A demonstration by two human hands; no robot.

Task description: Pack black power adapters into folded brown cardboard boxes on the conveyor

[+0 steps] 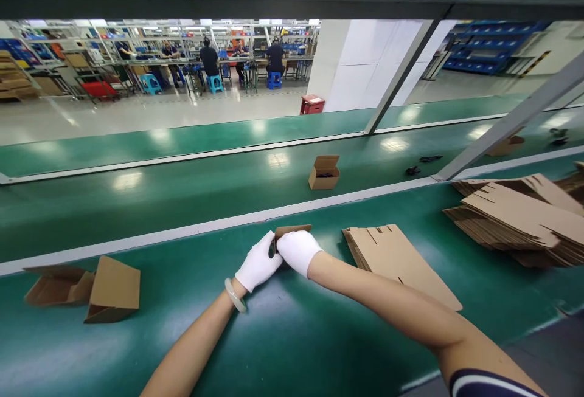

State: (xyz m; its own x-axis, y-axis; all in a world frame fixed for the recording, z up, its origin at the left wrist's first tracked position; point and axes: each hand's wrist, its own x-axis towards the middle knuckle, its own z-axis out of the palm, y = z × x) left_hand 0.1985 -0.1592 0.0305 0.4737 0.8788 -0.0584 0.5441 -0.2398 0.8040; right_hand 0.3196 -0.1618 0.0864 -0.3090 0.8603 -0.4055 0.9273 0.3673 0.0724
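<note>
The left hand's (259, 264) white-gloved fingers curve around the left side of a brown cardboard piece (294, 228); the right hand (298, 251) covers its front, and I can't tell how its fingers close. The piece sits over the green desk (292, 348). Flat cartons (401, 257) lie just right of it, with a bigger pile (511, 214) farther right. Two folded boxes (116, 284) stand well left. Past the pale rail (198, 228), an open box (325, 182) holds something dark.

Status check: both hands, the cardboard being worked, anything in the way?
Left white-gloved hand, right white-gloved hand: both on brown cardboard piece, grips hidden. Piece mostly covered. Flat brown cardboard stack close right, partly behind right forearm.
</note>
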